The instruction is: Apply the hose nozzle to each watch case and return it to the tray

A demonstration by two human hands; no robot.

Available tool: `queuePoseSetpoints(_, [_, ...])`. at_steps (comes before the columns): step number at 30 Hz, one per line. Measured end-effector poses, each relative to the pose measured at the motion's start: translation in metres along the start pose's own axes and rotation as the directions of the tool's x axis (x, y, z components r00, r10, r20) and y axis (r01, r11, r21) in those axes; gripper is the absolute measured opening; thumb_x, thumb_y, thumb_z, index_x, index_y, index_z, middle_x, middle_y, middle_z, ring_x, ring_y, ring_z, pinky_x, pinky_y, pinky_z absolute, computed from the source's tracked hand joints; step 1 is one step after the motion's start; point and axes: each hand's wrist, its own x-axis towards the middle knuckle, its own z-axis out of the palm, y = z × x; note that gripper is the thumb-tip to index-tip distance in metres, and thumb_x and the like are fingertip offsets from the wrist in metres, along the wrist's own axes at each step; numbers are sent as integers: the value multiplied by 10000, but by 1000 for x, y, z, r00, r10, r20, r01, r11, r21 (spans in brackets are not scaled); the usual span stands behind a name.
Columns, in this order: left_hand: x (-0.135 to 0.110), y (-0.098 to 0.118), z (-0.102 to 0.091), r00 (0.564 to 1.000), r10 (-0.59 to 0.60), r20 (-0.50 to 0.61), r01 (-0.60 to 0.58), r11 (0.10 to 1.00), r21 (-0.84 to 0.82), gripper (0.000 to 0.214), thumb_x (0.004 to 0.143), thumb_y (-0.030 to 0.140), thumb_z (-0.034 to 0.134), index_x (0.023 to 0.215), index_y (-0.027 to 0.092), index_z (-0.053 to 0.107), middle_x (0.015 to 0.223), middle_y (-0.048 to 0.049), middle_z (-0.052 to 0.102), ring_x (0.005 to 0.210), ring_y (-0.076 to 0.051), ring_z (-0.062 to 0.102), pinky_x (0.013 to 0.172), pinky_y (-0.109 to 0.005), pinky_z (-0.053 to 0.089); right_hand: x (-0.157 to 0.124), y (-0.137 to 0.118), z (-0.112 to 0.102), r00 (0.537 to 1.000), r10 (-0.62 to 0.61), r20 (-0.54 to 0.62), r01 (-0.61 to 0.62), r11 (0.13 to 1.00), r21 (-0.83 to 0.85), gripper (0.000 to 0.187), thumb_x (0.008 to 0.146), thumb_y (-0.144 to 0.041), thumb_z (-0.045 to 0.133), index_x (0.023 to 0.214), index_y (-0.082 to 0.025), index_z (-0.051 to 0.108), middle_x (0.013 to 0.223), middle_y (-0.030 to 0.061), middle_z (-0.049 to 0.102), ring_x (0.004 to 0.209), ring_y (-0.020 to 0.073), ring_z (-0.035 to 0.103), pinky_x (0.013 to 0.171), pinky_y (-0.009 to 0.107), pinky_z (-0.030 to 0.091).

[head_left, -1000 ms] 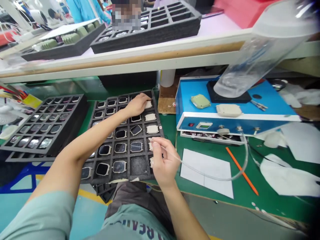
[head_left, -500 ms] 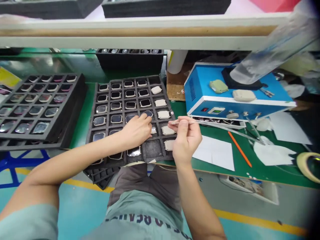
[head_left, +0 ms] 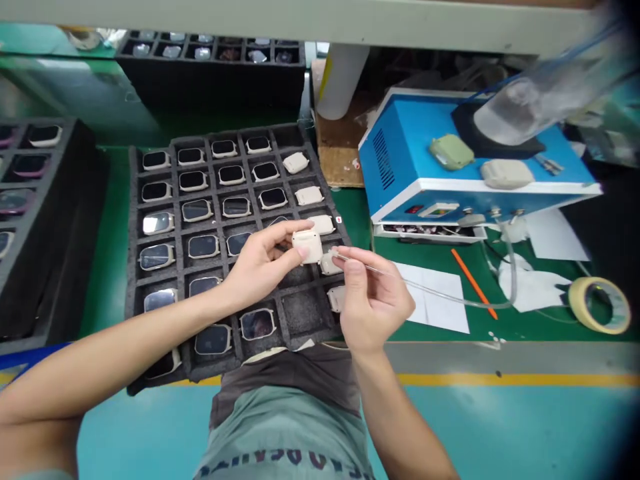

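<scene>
A cream smartwatch case [head_left: 307,247] is pinched between the thumb and fingers of my left hand [head_left: 257,267], its back face turned up, above the black foam tray [head_left: 304,315]. My right hand [head_left: 375,300] closes on the end of a thin clear tube [head_left: 445,299], whose tip lies just right of the held watch; I cannot tell whether they touch. Rows of smartwatches, dark screens up, fill many compartments, such as one watch [head_left: 258,325] near the front. Along the tray's right column more lie back up, including a cream watch [head_left: 309,195].
A blue machine [head_left: 400,147] with knobs stands at the right, a green watch [head_left: 451,152] and a cream watch [head_left: 507,174] on top. White paper [head_left: 435,297], an orange stick [head_left: 474,283] and a tape roll [head_left: 600,305] lie on the green bench. A shelf edge [head_left: 280,27] crosses overhead.
My left hand has lifted a watch out of the tray and brought it beside the tube tip in my right hand. The view has shifted right and down.
</scene>
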Motion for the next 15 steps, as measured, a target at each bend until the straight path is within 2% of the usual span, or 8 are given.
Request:
queuePoseSetpoints(4, [-1,1,-1,998,-51,-44,40,974,-225,381,772,315,915,976,177,624,954,-43,774,858,-187,750,799,-310,603,-2,-3,1,1000,-9,6,9,1000,-7,108,1000,-270,699,1058,-250,788,1028,53,826,967,241,818,884,446,711])
queuePoseSetpoints(6, [-1,0,-1,996,-79,-35,67,961,-267,436,753,314,938,1017,179,618,952,-41,789,848,-190,769,793,-315,622,-2,-3,2,1000,-17,15,17,1000,-7,118,1003,-260,697,1072,-248,791,1040,54,830,958,235,823,875,434,716])
queuePoseSetpoints(9, [-2,0,0,994,-111,-18,104,968,-230,509,768,352,937,1167,149,696,1032,-87,824,900,-217,787,794,-317,632,-2,-3,3,1000,-20,4,20,1000,5,134,1006,-251,698,1097,-252,797,1056,50,836,948,222,827,875,409,717])
queuePoseSetpoints(12, [-3,2,1,992,-125,-21,119,976,-184,480,789,389,925,1160,133,759,1078,-112,838,938,-249,795,774,-323,637,-2,-3,3,1000,-2,-16,3,1000,27,147,1005,-237,705,1109,-268,803,1064,38,841,958,211,826,878,387,715])
queuePoseSetpoints(15, [-7,5,2,991,-131,-29,124,977,-173,424,793,358,927,1128,141,783,1067,-98,848,926,-228,795,780,-309,641,-2,-2,3,999,20,-26,-18,998,53,163,1002,-212,708,1109,-281,810,1062,23,845,957,193,827,882,350,711])
